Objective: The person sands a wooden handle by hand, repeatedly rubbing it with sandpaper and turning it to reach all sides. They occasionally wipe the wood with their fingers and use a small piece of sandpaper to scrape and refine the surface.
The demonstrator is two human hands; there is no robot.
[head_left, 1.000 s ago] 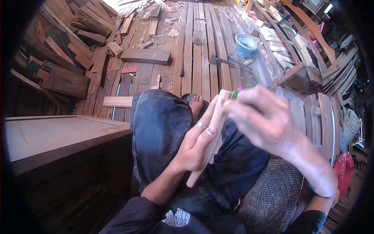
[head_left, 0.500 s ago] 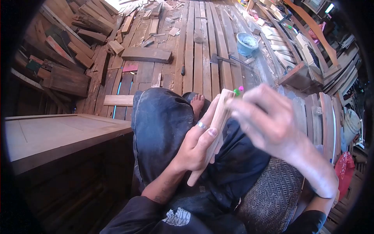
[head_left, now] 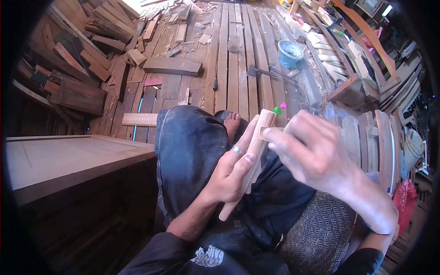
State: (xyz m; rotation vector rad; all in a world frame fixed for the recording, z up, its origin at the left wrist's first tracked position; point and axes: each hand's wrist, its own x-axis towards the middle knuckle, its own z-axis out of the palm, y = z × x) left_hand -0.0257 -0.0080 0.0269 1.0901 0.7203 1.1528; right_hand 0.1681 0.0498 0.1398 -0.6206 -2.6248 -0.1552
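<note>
My left hand (head_left: pixel 229 176) is wrapped around a slender wooden handle-shaped piece (head_left: pixel 264 120), which slants across my lap with its thicker end pointing away from me. The left thumb lies along its side, and a ring shows on one finger. My right hand (head_left: pixel 316 149) pinches a small tan piece of sandpaper (head_left: pixel 276 129) against the wood, a little below the thick end. Part of the sandpaper is hidden by the thumb and fingers. Small green (head_left: pixel 277 110) and pink (head_left: pixel 283 106) balls show just beyond the wood's far end.
A pale panelled board (head_left: pixel 78 158) stands at my left. On the plank floor lie a thick wood block (head_left: pixel 172 65), a hammer-like tool (head_left: pixel 261 71) and a blue bucket (head_left: pixel 290 53). Scrap wood (head_left: pixel 80 98) is piled at left; a woven seat (head_left: pixel 316 229) is under me.
My right hand has drawn slightly back along the wood, and the sandpaper edge shows more clearly. The wooden piece has shifted a little toward me in the left hand's hold.
</note>
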